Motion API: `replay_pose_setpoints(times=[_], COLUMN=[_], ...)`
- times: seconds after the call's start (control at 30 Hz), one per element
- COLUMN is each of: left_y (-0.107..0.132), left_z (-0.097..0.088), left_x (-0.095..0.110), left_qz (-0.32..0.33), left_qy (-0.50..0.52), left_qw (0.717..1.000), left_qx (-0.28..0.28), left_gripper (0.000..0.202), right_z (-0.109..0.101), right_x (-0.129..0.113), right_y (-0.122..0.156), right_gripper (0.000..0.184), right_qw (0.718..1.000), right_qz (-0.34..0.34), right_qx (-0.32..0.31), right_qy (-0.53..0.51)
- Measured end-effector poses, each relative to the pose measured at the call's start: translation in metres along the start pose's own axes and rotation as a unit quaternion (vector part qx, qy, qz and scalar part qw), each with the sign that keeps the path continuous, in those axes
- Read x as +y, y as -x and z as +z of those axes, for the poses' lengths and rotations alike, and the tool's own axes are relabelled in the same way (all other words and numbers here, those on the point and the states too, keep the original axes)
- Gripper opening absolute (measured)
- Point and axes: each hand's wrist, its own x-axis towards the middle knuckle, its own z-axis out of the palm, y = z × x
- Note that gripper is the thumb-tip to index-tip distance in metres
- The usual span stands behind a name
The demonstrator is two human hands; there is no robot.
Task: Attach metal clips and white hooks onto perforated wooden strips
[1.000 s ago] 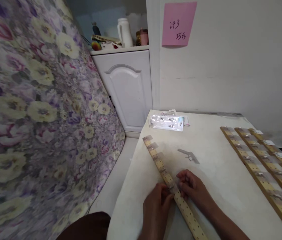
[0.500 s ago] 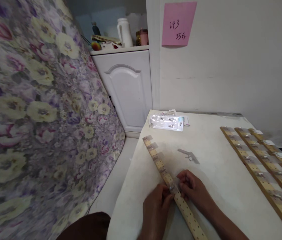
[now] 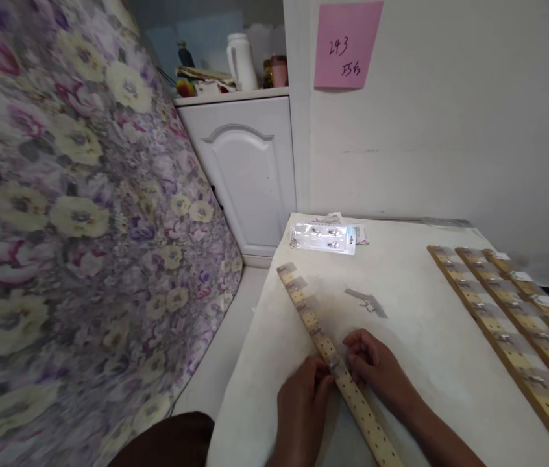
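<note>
A long, narrow wooden strip with rows of small holes (image 3: pixel 362 407) lies slantwise on the white table. Small metal fittings with translucent flaps sit along its far part, one of them a metal fitting (image 3: pixel 333 363) between my hands. My left hand (image 3: pixel 304 405) is closed, thumb and fingers pinching the strip's left edge beside that fitting. At the right edge my right hand (image 3: pixel 376 366) is closed too, fingertips drawn together close to the fitting; what they hold is hidden. Beyond the right hand lies a flat grey piece with a small metal ring (image 3: pixel 368 303).
Clear blister packaging with metal pieces (image 3: pixel 323 239) lies at the table's far left corner. Several similar strips carrying fittings (image 3: pixel 503 337) line the right side. A floral curtain (image 3: pixel 84 214) hangs at left; a white cabinet (image 3: pixel 250 175) and wall stand behind.
The view has shifted very slightly. Both hands stay at the same place on the strip, with hardly any visible finger movement.
</note>
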Motion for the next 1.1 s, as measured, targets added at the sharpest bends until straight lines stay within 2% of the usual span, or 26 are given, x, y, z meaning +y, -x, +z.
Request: replay_pose_setpoints(times=[0.27,0.67,1.1], left_y=[-0.0001,0.0006,-0.0009], left_z=[0.0027,0.0012,0.0023], left_x=[-0.0040,0.0012,-0.0012], left_qz=[0.005,0.002,0.000], left_qy=[-0.003,0.000,-0.010], left_qw=[1.000,1.000,1.000], left_qx=[0.007,0.005,0.005], left_gripper=[0.011,0.010,0.011], right_z=[-0.0024,-0.0029,-0.0012], right_x=[0.0000,0.0000,-0.0026], right_y=[-0.0009,0.0001,0.0008], right_gripper=[0.015,0.015,0.013], right_qw=[1.000,1.000,0.997], right_qz=[0.001,0.004,-0.014], right_qx=[-0.012,-0.017,0.017], right_qy=[0.007,0.004,0.069])
